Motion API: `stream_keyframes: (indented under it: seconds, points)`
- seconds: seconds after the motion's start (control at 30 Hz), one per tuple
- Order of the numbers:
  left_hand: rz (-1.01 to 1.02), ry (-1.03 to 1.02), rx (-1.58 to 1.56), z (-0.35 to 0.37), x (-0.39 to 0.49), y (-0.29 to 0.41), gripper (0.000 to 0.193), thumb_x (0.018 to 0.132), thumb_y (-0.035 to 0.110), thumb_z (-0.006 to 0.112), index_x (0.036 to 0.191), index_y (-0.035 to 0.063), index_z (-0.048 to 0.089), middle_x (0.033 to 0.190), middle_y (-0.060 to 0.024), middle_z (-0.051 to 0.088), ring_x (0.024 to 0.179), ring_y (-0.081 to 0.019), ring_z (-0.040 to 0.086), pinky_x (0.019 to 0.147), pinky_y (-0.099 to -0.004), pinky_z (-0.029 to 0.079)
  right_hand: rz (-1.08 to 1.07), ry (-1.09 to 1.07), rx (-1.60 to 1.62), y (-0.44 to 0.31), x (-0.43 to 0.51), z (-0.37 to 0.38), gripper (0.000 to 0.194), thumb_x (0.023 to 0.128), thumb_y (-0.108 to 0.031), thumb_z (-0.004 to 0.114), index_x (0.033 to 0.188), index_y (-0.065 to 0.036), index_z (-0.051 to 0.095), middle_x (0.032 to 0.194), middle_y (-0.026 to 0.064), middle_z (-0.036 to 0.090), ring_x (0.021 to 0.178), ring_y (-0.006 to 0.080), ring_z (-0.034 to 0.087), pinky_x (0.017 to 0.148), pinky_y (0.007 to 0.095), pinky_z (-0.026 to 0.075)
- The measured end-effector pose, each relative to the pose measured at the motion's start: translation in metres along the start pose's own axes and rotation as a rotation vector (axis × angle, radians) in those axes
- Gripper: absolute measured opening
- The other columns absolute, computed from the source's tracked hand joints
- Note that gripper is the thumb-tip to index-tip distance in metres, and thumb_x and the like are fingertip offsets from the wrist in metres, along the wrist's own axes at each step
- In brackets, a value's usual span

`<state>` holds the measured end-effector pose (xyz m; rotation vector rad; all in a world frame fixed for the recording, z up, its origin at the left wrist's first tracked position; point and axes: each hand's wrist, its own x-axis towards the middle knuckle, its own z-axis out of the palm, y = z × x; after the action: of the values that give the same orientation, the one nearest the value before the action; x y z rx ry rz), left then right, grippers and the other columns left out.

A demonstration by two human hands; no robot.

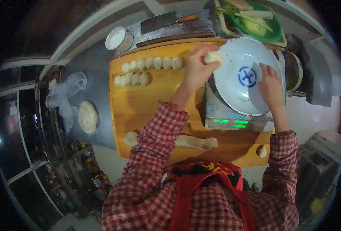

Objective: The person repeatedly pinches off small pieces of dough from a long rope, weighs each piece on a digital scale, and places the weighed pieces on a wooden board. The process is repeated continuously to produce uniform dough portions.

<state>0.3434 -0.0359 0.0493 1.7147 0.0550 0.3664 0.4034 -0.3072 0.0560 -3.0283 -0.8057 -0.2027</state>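
My left hand [198, 65] holds a small piece of dough [213, 57] between thumb and fingers, beside the left rim of a white enamel basin [231, 92]. Inside that basin, over its right side, is my right hand [270, 83], palm down; whether anything is under its fingers is hidden. The basin sits on a digital scale [212, 111] with lit green displays. To the left, two rows of small dough pieces [158, 63] lie on the wooden board [158, 99]. A dough roll [195, 142] lies near my body, partly covered by my left sleeve.
A small dough lump [262, 151] is at the board's right front corner. Left of the board are a large dough round [88, 117] and a plastic bag [67, 89]. Behind stand a tub of white powder [118, 39], a cleaver [158, 23] and a green vegetable basket [276, 33].
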Motion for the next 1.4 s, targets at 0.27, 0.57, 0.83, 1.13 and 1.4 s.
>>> stream_keyframes:
  seconds: [0.27,0.57,0.83,1.13,1.4]
  points:
    - [0.239,-0.323,1.011,-0.071,0.003,-0.099,0.041,0.071,-0.001,0.064,0.112,0.0037,0.062,0.109,-0.0149,0.06,0.107,-0.0328,0.052,0.097,-0.052,0.037,0.294,-0.175,0.622,0.042,0.014,0.026,0.065,0.069,-0.005,0.064,0.134,-0.005,0.053,0.109,0.0164,0.062,0.089,0.0264,0.063,0.069,0.0376,0.052]
    - [0.058,-0.349,1.178,-0.077,-0.002,-0.091,0.053,0.068,0.003,0.068,0.12,0.0075,0.058,0.12,-0.0094,0.056,0.119,-0.0306,0.046,0.104,-0.0613,0.025,0.408,-0.212,1.515,-0.094,0.013,-0.04,0.064,0.079,-0.003,0.064,0.139,0.006,0.043,0.124,0.0141,0.057,0.104,0.0226,0.061,0.083,0.0327,0.055]
    - [-0.025,-0.044,0.76,-0.142,-0.117,-0.089,0.05,0.076,0.001,0.062,0.125,0.0046,0.055,0.136,-0.0132,0.047,0.124,-0.0353,0.041,0.105,-0.0511,0.03,0.472,-0.206,1.125,-0.258,0.042,0.051,0.06,0.073,0.006,0.064,0.131,0.001,0.05,0.118,0.0169,0.059,0.104,0.0278,0.06,0.083,0.037,0.051]
    - [-0.121,-0.168,0.634,-0.169,-0.207,-0.068,0.043,0.079,0.002,0.061,0.121,0.0037,0.058,0.128,-0.0153,0.053,0.114,-0.0366,0.05,0.097,-0.0484,0.04,0.446,-0.107,0.76,-0.262,0.089,0.128,0.067,0.074,0.002,0.062,0.137,-0.001,0.041,0.13,0.0283,0.047,0.121,0.0451,0.046,0.102,0.0464,0.038]
    - [-0.06,-0.005,0.822,-0.204,-0.146,-0.059,0.049,0.082,0.009,0.062,0.13,0.0066,0.051,0.136,-0.0145,0.048,0.125,-0.0374,0.043,0.103,-0.0524,0.035,0.298,0.007,0.595,-0.267,0.068,0.112,0.069,0.077,-0.012,0.063,0.141,-0.001,0.038,0.144,0.0303,0.035,0.139,0.0449,0.026,0.112,0.0525,0.023]
